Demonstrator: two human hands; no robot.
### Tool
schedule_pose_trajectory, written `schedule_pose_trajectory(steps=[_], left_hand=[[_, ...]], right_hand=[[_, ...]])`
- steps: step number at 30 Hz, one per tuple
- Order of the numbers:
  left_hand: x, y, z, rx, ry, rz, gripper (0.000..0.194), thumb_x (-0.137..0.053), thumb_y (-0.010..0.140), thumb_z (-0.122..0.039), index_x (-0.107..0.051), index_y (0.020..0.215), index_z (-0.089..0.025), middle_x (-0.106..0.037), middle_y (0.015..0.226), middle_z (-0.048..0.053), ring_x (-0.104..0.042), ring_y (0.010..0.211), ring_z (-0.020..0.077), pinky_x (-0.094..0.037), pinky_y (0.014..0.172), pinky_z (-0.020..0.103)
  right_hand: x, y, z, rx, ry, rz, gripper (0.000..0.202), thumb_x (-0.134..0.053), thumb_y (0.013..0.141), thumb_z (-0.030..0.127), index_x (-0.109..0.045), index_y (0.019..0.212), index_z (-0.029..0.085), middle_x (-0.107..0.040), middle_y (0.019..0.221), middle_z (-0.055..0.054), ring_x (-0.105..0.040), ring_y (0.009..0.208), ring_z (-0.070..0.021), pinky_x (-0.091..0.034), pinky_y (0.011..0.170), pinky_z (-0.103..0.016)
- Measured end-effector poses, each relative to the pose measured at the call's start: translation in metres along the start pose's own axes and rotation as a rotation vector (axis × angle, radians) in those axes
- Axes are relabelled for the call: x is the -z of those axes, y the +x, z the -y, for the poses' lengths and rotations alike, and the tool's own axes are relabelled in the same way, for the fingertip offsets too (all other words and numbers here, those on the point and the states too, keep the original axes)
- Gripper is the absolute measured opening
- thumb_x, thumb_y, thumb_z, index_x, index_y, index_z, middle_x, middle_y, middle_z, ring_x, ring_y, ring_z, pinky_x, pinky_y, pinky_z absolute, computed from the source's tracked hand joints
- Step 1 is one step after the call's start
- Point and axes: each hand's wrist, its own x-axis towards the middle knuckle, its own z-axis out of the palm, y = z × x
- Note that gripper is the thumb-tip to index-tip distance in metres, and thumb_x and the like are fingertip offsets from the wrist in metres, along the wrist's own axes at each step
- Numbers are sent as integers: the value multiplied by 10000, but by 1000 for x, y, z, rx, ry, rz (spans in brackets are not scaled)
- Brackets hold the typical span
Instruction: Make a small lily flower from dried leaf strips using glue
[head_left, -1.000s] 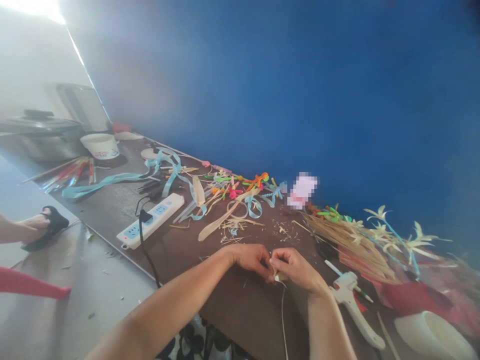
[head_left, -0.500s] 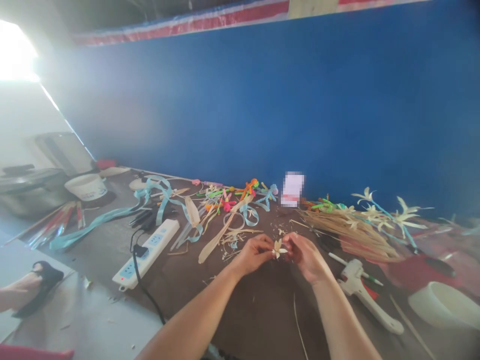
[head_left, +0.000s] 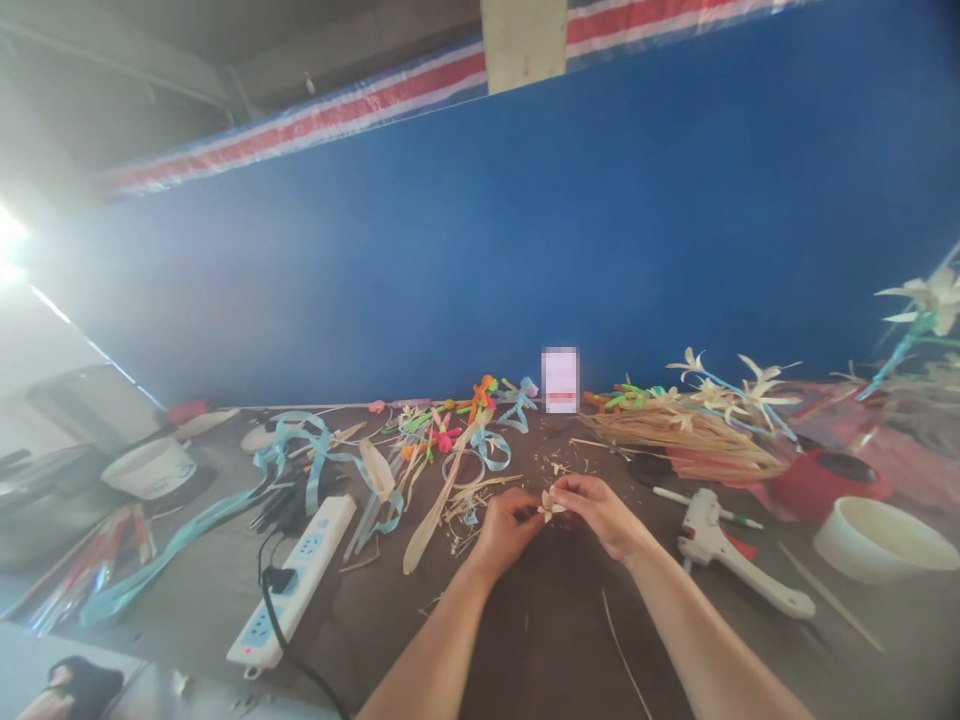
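Note:
Between my two hands is a small cream-coloured handmade flower [head_left: 550, 507] with pointed petals, held just above the dark table. My left hand [head_left: 511, 528] pinches it from the left, thumb and forefinger closed at its base. On the other side my right hand [head_left: 594, 508] has its thumb and fingertips closed on a petal. The part of the flower behind the fingers is hidden. Just past the hands, small pale scraps [head_left: 556, 468] are scattered. A white glue gun [head_left: 709, 540] lies to the right of my right forearm.
A white power strip [head_left: 300, 580] with a black plug and cord lies left. Light blue ribbon [head_left: 180, 535], dried straw [head_left: 690, 440] and colourful pipe-cleaner figures [head_left: 442, 430] spread along the back. At right are a white bowl [head_left: 885, 540] and finished pale flowers [head_left: 757, 390]. A blue panel [head_left: 480, 240] stands behind.
My head view has tilted up, showing more of the wall top. The right fingers have come in from beside the flower onto its petal; the left hand keeps its pinch.

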Motion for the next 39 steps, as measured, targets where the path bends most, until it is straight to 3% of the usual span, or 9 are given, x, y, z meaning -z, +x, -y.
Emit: schedule_pose_trajectory(steps=[5,10,16,25,34,39], left_hand=[[0,4,3,-4,-24,-80,127,-568,689,-253,-643,718,-154,-589,680,21,-505,653,138,-387,641,251],[4,8,-2,44,-184,-132,159,-582,682,-303,-610,690,-146,-559,727,17,-502,728,147,-387,692,261],[-1,9,2,162,-407,-139,154,-608,662,-287,-603,696,-137,-533,682,5,-475,629,112,-377,581,219],[0,4,2,264,-767,62,172,-566,714,-275,-613,761,-116,-569,717,33,-513,572,108,-345,468,191],[4,1,4,245,-839,165,73,-632,654,-180,-631,694,-120,-573,681,22,-554,542,123,-371,469,210],[5,0,3,195,-805,119,48,-659,618,-150,-621,630,-123,-552,706,8,-528,529,99,-393,482,219]], right_hand=[[4,6,-9,-25,81,-124,269,-531,709,411,-626,736,161,-484,539,33,-426,461,-79,-375,428,-208],[0,9,-18,54,-149,-25,191,-607,650,302,-623,801,186,-552,623,28,-460,526,-90,-377,439,-195],[-9,12,-26,63,-169,-25,209,-576,665,365,-615,694,161,-544,555,34,-426,446,-69,-343,389,-181],[-3,7,-19,-8,5,161,255,-592,671,400,-578,687,145,-549,602,19,-395,447,-51,-332,371,-163],[-1,2,-14,-40,10,346,256,-594,689,382,-601,719,128,-577,651,-10,-408,469,-50,-321,369,-154],[-1,2,-13,-29,-12,339,275,-602,675,402,-618,711,129,-580,660,-9,-409,468,-49,-326,376,-159]])
